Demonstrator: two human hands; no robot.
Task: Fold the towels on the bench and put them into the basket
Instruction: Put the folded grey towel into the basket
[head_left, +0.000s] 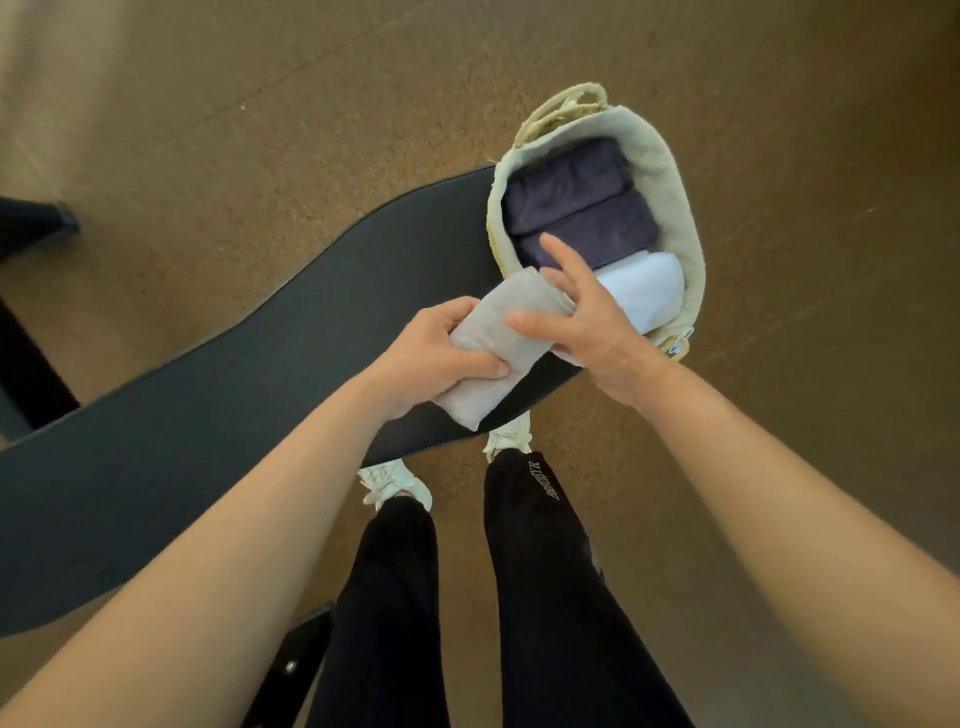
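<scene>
While the left hand (436, 353) gripped the folded grey towel (498, 338) by its near end, the towel's long axis ran toward the basket (670, 197) on the bench (260, 374), far end at the rim, where the nearer right hand (592, 317), fingers spread, seemingly only touched it.

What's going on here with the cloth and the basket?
A person is putting towels away. Their left hand grips a folded light grey towel, and the right hand rests on its far end with fingers spread, at the rim of a cream woven basket. The basket stands at the end of the long black padded bench and already holds two folded dark purple towels and a folded white towel. The grey one is not in yet.
</scene>
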